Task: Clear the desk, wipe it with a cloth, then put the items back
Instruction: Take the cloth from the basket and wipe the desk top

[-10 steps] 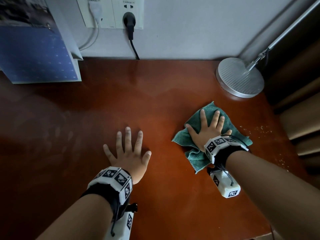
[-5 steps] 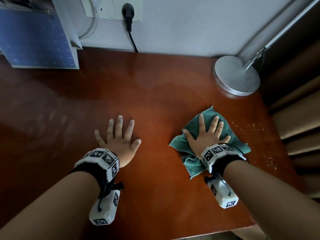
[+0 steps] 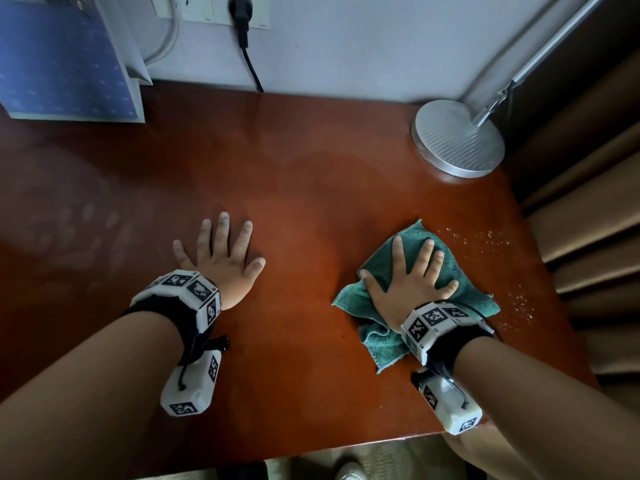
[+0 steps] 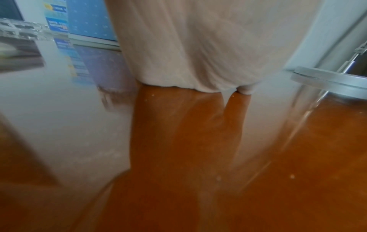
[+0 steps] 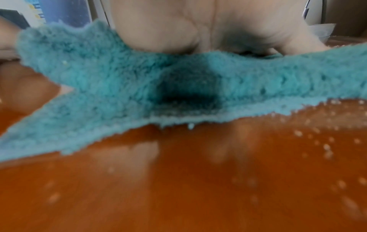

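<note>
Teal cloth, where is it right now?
In the head view the teal cloth lies on the right side of the desk, pressed flat under the right hand, with crumbs just right of it and the lamp base farther back.

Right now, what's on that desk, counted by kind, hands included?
Cloths: 1, the teal cloth.
Hands: 2, the left hand flat on the desk, the right hand flat on the cloth.
Lamps: 1, the silver lamp base.
Blue panels: 1, the blue panel at the back left.
Total: 5; the crumbs are uncounted.

Palms down, splayed flat: left grip [image 3: 221, 263], right grip [image 3: 408, 287].
</note>
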Available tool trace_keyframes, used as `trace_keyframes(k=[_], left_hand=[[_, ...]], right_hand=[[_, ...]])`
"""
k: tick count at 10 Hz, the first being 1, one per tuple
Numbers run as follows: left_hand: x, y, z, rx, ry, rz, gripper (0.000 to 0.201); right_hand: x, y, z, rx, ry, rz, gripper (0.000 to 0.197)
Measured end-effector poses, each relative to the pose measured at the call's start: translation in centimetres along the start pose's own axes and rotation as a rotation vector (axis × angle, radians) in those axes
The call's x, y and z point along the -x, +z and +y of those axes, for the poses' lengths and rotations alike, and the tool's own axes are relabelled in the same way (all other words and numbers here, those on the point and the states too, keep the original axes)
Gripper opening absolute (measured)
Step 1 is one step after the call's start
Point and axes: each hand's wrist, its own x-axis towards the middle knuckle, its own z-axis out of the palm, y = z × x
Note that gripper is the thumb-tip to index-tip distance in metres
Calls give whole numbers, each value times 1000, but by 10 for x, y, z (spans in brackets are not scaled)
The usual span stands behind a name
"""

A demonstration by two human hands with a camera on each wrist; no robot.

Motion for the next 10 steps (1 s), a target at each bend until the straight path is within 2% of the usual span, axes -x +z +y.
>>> trace_keyframes(k=[3,10], left_hand=[[0,3,2,3,-17,58,63],[0,3,2,0,-28,76,63]], right_hand=[[29,13,13,35,-27,-38,90],[90,31,29,75,-102,-160,91]])
